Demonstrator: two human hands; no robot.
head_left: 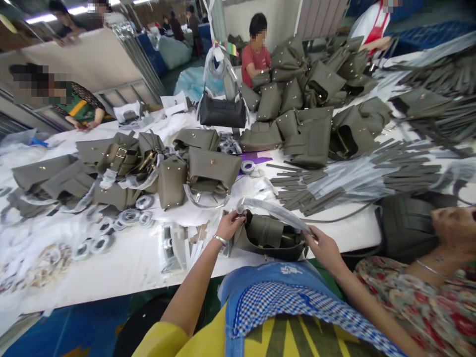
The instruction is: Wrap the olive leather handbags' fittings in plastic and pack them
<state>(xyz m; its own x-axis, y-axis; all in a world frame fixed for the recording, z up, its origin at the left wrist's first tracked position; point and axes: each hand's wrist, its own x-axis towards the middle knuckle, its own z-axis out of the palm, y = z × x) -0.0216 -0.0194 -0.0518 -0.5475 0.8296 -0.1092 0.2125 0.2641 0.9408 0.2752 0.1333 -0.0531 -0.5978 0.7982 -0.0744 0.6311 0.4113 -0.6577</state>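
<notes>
My left hand (229,224) pinches one end of a long clear plastic sleeve (273,210). My right hand (324,247) grips the far end, fingers closed on it. The sleeve spans an open olive-grey leather handbag (266,233) lying between both hands at the near edge of the white-covered desk (130,263). Beyond: matching olive-grey bags (208,171), a black handbag (222,113), flat grey leather straps (372,173).

Head camera, facing forward-down, close over table (126,270); edges seemingly distorted.
</notes>
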